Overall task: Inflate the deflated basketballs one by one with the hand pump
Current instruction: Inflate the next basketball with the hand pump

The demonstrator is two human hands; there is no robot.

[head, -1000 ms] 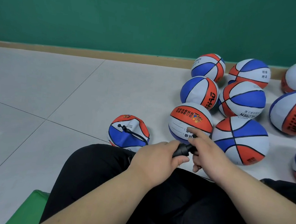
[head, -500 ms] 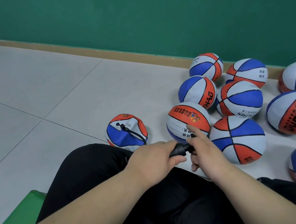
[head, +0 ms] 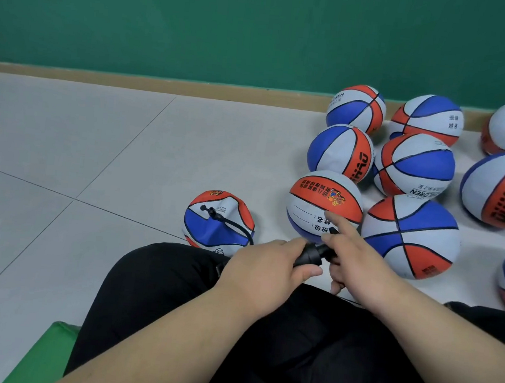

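Head view: little differs from half a second ago. Both hands sit on the pump as they did then, the slack ball keeps its crumpled shape, and the whole scene has only slid a touch in the frame.

The black plastic hand pump point(head: 311, 257) lies crosswise above the person's black trousers point(head: 291, 349), caught between the two hands. The left hand point(head: 268, 267) is wrapped round its barrel, knuckles up and thumb tucked under the near side. The right hand point(head: 358, 263) grips the other end, probably the handle, though its own fingers hide that part. Its index finger is stretched forward and the rest are curled under. Both forearms reach in from the bottom edge and meet at the pump.

A thin black hose point(head: 238, 225) runs from beyond the left hand to the valve on the deflated red, white and blue basketball point(head: 218, 228). That ball sags on the pale grey tiled floor point(head: 94, 151), just beyond the left knee and near the left hand.

Just past the right hand stands a round white basketball with an orange band point(head: 324, 198). More inflated red, white and blue basketballs point(head: 410, 237) cluster to the right, back to the wooden skirting point(head: 162, 85) under the green wall point(head: 199, 22). A green cushion point(head: 41, 353) shows at lower left.
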